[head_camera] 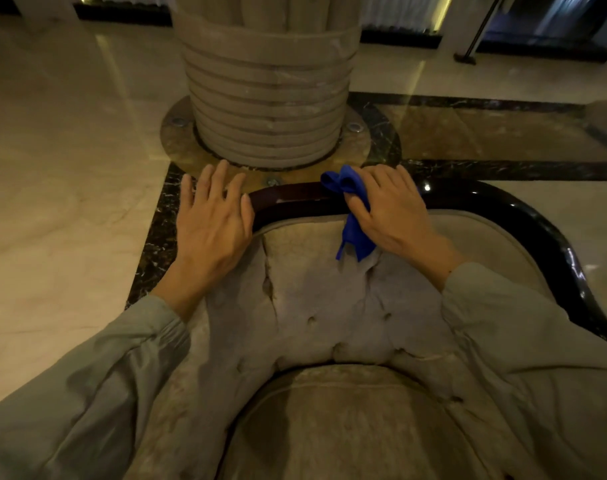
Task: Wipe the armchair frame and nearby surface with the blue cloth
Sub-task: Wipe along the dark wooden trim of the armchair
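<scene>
The cloth (352, 216) is bright blue. The armchair frame (524, 216) is glossy black, its tufted upholstery (330, 306) beige-grey. The floor (52, 168) is cream marble with black veined borders. Both sleeves (87, 393) are grey-green.

Straight ahead of me stands a thick stone column (267, 81), its lower part cut in stacked horizontal ribs. It rises from a round brown base plate (179, 140) with small metal fittings (354, 126) set into it. The polished marble floor (52, 168) spreads pale to my left and reflects streaks of light. Dark veined border strips (503, 166) run across it to the right and down the left near side, framing a brown marble panel (485, 133). At the far right a thin dark pole on a flat foot (465, 58) stands near dark glass panels (555, 26).
</scene>
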